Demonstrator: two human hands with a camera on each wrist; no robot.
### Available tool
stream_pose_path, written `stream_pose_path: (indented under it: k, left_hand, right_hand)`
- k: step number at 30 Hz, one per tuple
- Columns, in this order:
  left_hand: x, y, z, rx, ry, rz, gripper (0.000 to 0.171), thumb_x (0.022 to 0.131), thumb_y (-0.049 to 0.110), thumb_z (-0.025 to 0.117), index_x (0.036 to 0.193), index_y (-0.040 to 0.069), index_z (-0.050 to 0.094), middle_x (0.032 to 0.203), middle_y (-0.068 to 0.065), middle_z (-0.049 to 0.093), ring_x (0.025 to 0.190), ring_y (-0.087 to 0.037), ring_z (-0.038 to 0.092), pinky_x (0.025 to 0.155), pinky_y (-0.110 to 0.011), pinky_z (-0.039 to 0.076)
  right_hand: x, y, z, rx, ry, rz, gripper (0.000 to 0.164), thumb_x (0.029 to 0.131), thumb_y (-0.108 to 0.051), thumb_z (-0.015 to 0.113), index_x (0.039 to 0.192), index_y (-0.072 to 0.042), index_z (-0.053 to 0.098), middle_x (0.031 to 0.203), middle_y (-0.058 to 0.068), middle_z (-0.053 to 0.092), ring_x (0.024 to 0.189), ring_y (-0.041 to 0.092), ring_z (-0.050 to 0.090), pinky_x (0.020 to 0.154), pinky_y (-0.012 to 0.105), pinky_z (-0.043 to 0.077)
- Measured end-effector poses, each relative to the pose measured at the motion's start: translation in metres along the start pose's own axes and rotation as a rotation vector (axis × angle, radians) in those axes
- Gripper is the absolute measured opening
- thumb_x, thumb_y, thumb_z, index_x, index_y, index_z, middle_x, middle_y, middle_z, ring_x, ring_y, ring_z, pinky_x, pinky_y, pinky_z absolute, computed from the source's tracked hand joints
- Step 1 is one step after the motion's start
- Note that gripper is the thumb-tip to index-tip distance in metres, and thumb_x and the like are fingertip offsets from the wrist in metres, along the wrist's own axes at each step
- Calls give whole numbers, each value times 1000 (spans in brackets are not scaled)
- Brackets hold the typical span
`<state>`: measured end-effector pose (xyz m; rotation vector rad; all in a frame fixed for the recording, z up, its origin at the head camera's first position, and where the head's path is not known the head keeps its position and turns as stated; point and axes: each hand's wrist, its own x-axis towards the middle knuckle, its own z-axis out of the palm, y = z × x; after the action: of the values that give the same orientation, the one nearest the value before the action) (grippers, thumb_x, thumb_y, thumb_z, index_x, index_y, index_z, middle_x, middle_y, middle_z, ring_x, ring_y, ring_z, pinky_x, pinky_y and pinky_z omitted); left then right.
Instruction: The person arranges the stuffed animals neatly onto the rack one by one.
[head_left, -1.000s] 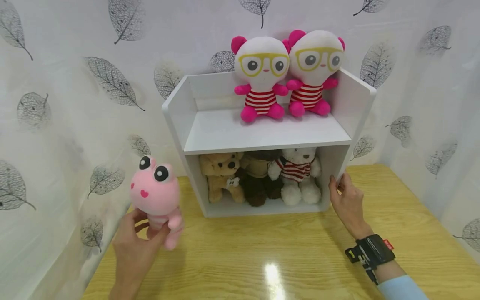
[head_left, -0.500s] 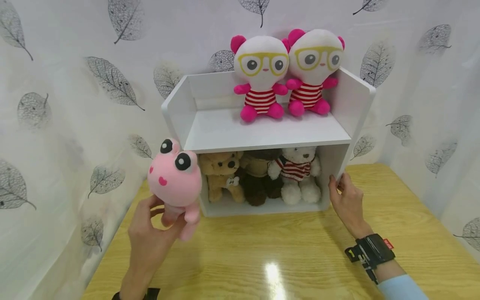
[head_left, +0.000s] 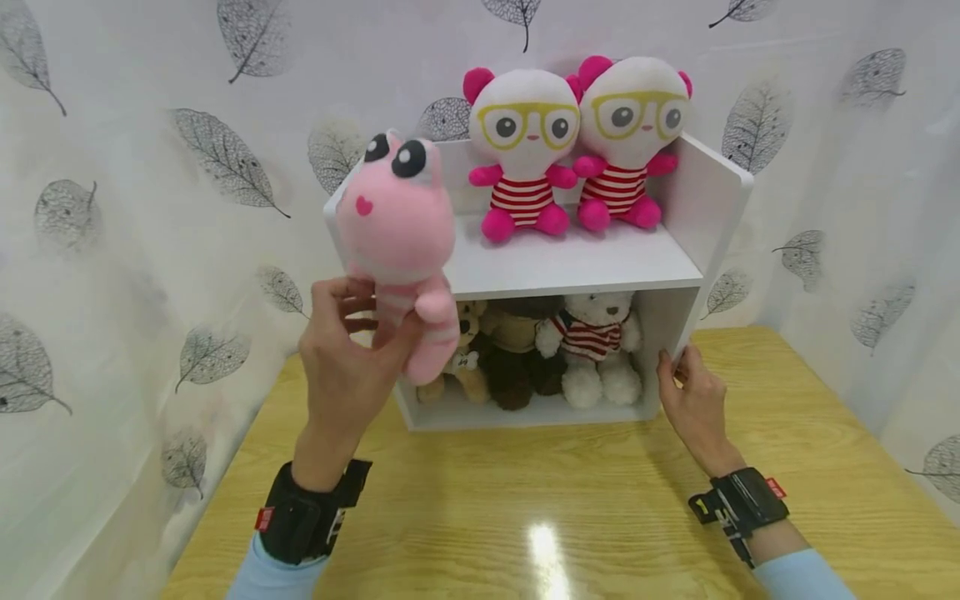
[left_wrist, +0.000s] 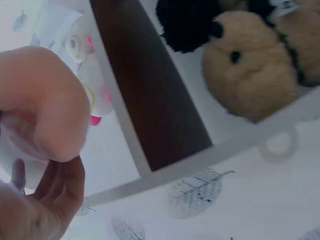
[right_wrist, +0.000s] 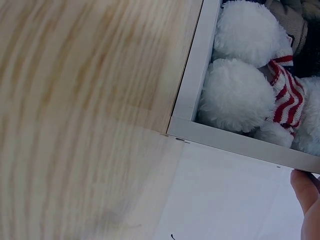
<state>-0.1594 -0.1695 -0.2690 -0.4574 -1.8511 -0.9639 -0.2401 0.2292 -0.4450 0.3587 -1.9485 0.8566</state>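
Observation:
In the head view my left hand (head_left: pixel 352 367) grips a pink frog plush toy (head_left: pixel 397 217) by its striped body. It holds the toy upright in front of the left side of a white two-tier shelf (head_left: pixel 577 262), covering part of it. The left wrist view shows the toy's rounded pink part (left_wrist: pixel 60 100) close up above my fingers. My right hand (head_left: pixel 697 404) holds the front edge of the shelf's right side panel, low down. In the right wrist view its thumb (right_wrist: pixel 304 190) touches that edge; the other fingers are mostly cut off.
Two white-and-pink panda plush toys (head_left: pixel 522 150) sit on the upper tier's right half. Below are a tan dog plush (left_wrist: pixel 255 65), a brown plush (head_left: pixel 521 358) and a white teddy bear (head_left: pixel 600 350) in a striped top. The shelf stands on a wooden table (head_left: pixel 480 500) before a leaf-patterned curtain.
My left hand has raised the frog plush and carried it rightward, from beside the shelf to in front of its upper left. The right hand stays on the side panel.

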Motion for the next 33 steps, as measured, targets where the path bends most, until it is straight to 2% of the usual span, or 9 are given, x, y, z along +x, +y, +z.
stream_pose_path:
  k: [5, 8, 14, 17, 20, 23, 25, 28, 33]
  left_hand:
    - [33, 6, 17, 83, 1, -9, 27, 90, 19, 75, 89, -4, 62, 92, -18, 61, 83, -22, 63, 71, -29, 59]
    - [50, 8, 30, 146, -13, -31, 28, 93, 24, 73, 83, 0, 65, 99, -19, 61, 90, -24, 61, 73, -36, 58]
    - [76, 1, 57, 338, -47, -111, 34, 95, 35, 72, 86, 2, 73, 110, -17, 63, 103, -30, 60, 76, -46, 53]
    - [87, -7, 67, 420, -95, -172, 36, 97, 37, 69, 101, 2, 75, 112, -19, 62, 98, -32, 61, 79, -44, 53]
    - [94, -12, 74, 493, -191, -261, 43, 100, 40, 65, 113, 0, 74, 120, -20, 58, 100, -35, 61, 85, -44, 52]
    - [98, -16, 78, 550, -284, -332, 47, 103, 39, 60, 113, -5, 72, 130, -22, 54, 110, -37, 61, 94, -45, 52]
    - [101, -18, 81, 551, -314, -361, 48, 104, 37, 58, 117, -8, 70, 133, -23, 52, 115, -37, 61, 99, -44, 51]
    - [105, -19, 84, 546, -337, -362, 46, 103, 31, 61, 123, -10, 67, 137, -24, 50, 121, -37, 60, 106, -42, 49]
    - [106, -22, 86, 484, -397, -394, 43, 101, 29, 63, 131, -2, 67, 146, -21, 42, 128, -33, 54, 113, -39, 44]
  right_hand:
    - [1, 0, 0, -7, -1, -13, 15, 89, 9, 67, 102, 15, 61, 79, 27, 73, 70, 44, 73, 80, -3, 37]
    - [1, 2, 0, -14, 2, -15, 16, 89, 8, 66, 102, 14, 61, 80, 27, 73, 70, 45, 73, 80, -3, 38]
    - [2, 3, 0, -20, 4, -27, 16, 89, 8, 66, 102, 14, 61, 78, 27, 73, 68, 44, 73, 80, -3, 38]
    - [1, 3, 0, -28, 9, -36, 15, 88, 9, 66, 102, 13, 61, 76, 25, 72, 67, 42, 73, 80, -3, 38]
    - [-1, 2, 0, -27, 10, -32, 16, 88, 9, 67, 102, 14, 61, 76, 25, 72, 66, 42, 73, 79, -3, 38]
    - [-2, 2, 0, -18, 3, -20, 16, 89, 9, 66, 102, 15, 61, 78, 26, 73, 67, 43, 72, 79, -4, 38]
    - [-3, 2, 0, -17, -6, -12, 16, 89, 9, 66, 102, 16, 60, 79, 28, 73, 68, 44, 72, 79, -4, 37]
    - [-3, 2, 1, -19, 5, -14, 17, 88, 9, 67, 103, 15, 62, 81, 28, 73, 68, 44, 72, 79, -3, 38]
    - [-3, 2, 1, -17, 4, -26, 20, 89, 10, 67, 107, 16, 62, 82, 28, 74, 68, 44, 72, 80, -3, 38]
